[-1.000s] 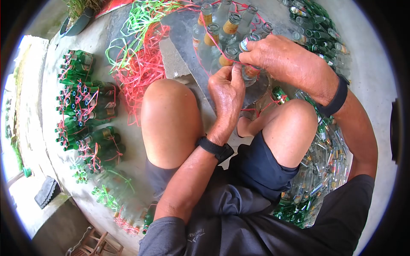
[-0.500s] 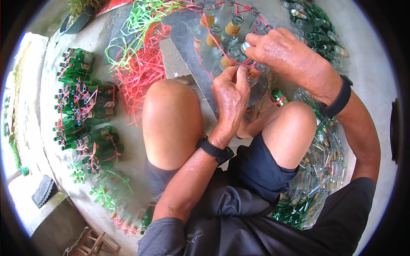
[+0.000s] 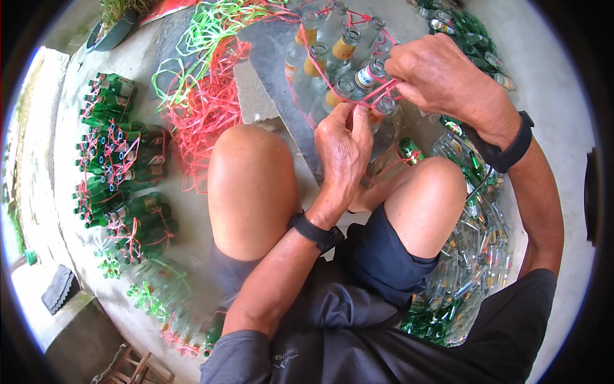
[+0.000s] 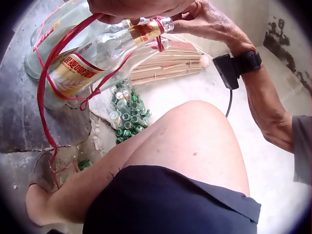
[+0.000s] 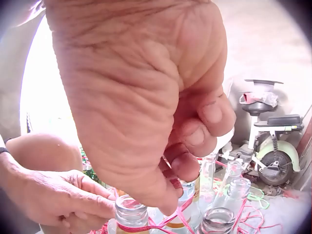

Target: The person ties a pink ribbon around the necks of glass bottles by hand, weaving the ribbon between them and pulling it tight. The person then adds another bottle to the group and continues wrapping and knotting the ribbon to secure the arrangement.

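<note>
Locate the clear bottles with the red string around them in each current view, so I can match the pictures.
Head: upper middle, clear bottles just beyond the left hand.
Left wrist: upper left, bottles lying slantwise across the picture.
Right wrist: bottom, centre to right, bottles partly behind the right hand.
Shared landmark: the red string around these bottles.

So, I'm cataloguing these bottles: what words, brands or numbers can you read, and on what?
Nothing reads surely enough to quote.
Red-and-yellow bottle label: Chinese characters, too blurred.
Red-and-gold neck label: too small.
White-and-blue neck label: too small.
Dark shirt: print too small.
Green bottles: labels too small.
</note>
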